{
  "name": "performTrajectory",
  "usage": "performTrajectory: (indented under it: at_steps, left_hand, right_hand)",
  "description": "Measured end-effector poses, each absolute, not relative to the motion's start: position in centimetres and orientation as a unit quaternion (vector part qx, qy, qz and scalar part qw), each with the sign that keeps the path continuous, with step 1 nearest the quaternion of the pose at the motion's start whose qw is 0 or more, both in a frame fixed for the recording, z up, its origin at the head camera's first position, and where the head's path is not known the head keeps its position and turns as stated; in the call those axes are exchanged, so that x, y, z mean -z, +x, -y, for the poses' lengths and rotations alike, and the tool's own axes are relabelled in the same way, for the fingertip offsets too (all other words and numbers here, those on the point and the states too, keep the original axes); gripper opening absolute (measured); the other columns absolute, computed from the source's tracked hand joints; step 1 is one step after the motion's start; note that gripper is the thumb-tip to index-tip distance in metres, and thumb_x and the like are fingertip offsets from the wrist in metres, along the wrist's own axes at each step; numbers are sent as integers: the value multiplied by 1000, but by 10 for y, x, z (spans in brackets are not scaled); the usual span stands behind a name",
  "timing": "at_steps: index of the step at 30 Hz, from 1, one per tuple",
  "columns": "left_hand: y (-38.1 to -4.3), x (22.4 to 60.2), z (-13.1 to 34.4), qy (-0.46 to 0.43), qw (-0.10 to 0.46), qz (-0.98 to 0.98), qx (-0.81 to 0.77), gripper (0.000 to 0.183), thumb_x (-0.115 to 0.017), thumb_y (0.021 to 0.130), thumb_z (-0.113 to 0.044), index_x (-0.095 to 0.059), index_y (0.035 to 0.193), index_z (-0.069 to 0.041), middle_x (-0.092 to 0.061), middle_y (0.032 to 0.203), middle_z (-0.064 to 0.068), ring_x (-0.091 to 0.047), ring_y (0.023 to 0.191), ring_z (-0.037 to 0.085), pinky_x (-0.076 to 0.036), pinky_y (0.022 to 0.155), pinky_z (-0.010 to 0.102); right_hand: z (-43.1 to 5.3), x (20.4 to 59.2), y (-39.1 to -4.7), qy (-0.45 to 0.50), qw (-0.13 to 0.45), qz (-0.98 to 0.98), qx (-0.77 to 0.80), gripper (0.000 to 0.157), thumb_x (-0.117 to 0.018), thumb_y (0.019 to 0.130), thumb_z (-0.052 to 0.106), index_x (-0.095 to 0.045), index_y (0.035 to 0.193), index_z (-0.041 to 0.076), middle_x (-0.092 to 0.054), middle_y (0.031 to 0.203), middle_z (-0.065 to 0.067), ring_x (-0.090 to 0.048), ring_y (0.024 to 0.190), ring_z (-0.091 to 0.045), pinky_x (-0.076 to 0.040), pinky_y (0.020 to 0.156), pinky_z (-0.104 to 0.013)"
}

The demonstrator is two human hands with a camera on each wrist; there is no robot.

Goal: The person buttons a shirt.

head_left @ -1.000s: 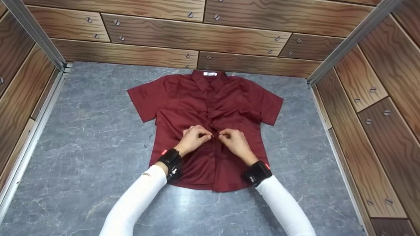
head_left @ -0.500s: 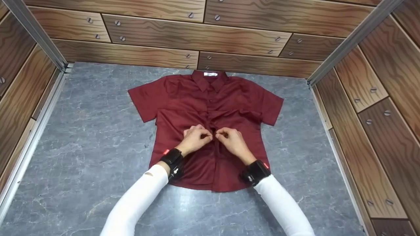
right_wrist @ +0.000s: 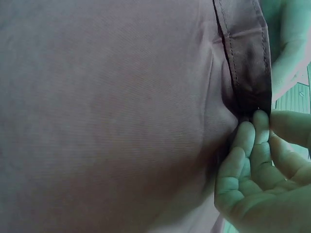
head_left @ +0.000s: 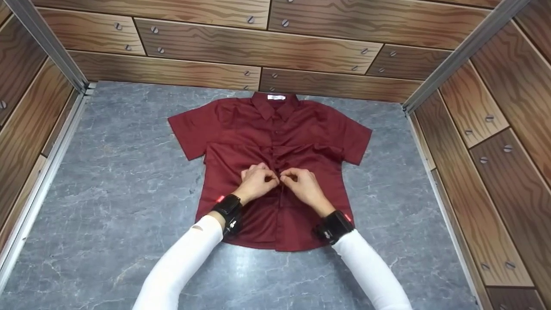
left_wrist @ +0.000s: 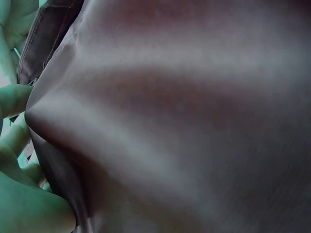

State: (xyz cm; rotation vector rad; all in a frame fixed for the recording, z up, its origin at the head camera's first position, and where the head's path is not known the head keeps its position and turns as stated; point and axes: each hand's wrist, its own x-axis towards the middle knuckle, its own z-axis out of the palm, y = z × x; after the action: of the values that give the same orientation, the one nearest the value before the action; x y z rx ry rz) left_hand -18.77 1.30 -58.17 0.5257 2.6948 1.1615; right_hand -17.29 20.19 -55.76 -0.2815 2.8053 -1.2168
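A dark red short-sleeved button-up shirt (head_left: 241,129) lies face up, its collar (head_left: 262,105) at the far side with a white label inside. Midway down the front, my left hand (head_left: 257,183) pinches cloth at the button line. Facing it from the other side, my right hand (head_left: 304,186) pinches the edge of the placket (right_wrist: 248,58) between thumb and fingers. The fingertips of both hands almost meet. In the left wrist view the cloth is drawn up into a fold at my left fingers (left_wrist: 14,99). Whatever button lies between the fingertips is hidden.
A grey marbled tabletop (head_left: 120,172) lies under the shirt. Wood-patterned panels (head_left: 224,41) wall off the back and both sides, with metal rails (head_left: 465,56) at the corners. The collar is close to the back wall.
Both hands have come closer together at the shirt's front, the right one shifting left. The front edge by the hem has moved slightly left with the pull.
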Motion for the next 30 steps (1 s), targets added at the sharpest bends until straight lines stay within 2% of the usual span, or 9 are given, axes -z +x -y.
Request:
performTrajectory:
  at_steps: [10, 17, 24, 30]
  left_hand:
    - [-188, 582, -15, 173, 73, -903, -386, 18, -69, 93, -27, -80, 92, -13, -63, 101, 3, -56, 110, 33, -34, 96, 54]
    - [-189, 581, -14, 169, 76, -901, -392, 15, -70, 90, -23, -78, 84, -11, -64, 100, 4, -57, 108, 33, -35, 96, 54]
    - [-190, 579, -11, 171, 96, -893, -406, 14, -69, 88, -19, -77, 83, -9, -63, 102, 3, -56, 109, 32, -34, 97, 55]
    - [-191, 576, -6, 174, 126, -878, -427, 23, -66, 90, -26, -79, 85, -9, -60, 103, 1, -53, 108, 30, -31, 99, 54]
  right_hand:
    - [-204, 560, -173, -119, 47, -911, 393, 15, -68, 96, 12, -80, 105, 10, -78, 101, -1, -70, 91, -17, -54, 81, -37]
    - [-204, 562, -172, -133, 49, -911, 387, 13, -74, 95, 14, -78, 107, 12, -77, 105, -1, -72, 94, -17, -56, 83, -38]
    - [-201, 565, -171, -140, 41, -913, 381, 11, -76, 93, 12, -77, 104, 11, -77, 95, 1, -73, 86, -17, -57, 79, -37]
    - [-198, 567, -172, -148, 32, -922, 357, 13, -75, 92, 10, -76, 104, 10, -76, 94, -1, -72, 85, -18, -57, 77, -38]
